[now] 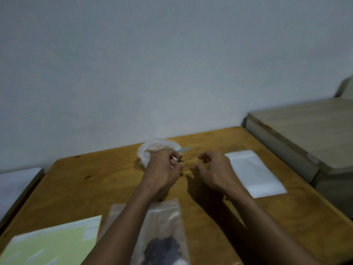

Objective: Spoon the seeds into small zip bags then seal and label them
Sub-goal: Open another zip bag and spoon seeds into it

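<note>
1. Left hand (164,167) — closed around a small metal spoon (182,151); the handle points right and away from the person, and the bowl is hidden in the fingers.
2. Clear plastic bag of pale seeds (157,150) lies touching that hand, just beyond it; a few dark specks lie on the orange wooden table (95,180) beside it.
3. Right hand (215,169) — empty, fingers curled loosely apart, right of the seed bag.
4. Stack of white flat zip bags (254,173) lies just right of the right hand, long axis running away from the person; judged the nearer hand for picking one.
5. A filled clear zip bag of dark seeds (164,243) lies near the person, under the left forearm.
</note>
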A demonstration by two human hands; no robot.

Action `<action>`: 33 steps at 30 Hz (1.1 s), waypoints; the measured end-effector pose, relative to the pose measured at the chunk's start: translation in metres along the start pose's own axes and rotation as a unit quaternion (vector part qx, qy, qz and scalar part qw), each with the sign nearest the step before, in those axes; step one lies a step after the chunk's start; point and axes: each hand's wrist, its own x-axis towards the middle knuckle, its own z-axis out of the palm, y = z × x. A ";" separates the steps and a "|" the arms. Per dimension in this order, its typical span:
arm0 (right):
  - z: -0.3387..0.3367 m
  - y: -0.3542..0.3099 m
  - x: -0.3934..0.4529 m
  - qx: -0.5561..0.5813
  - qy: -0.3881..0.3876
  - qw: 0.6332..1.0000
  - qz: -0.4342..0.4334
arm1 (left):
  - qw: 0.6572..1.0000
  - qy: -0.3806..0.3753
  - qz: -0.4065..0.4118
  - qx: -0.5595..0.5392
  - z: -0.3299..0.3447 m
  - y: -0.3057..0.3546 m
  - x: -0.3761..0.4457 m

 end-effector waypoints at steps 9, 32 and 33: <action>-0.059 0.113 0.040 -0.116 0.085 0.975 0.168 | 0.994 -0.093 0.013 0.046 0.127 0.077 0.055; -0.055 0.020 0.024 0.405 0.017 0.912 0.053 | 0.943 -0.001 -0.027 -0.331 0.018 0.054 0.029; -0.048 0.010 0.026 0.382 -0.003 0.924 0.028 | 0.958 -0.013 -0.009 -0.286 0.001 0.042 0.026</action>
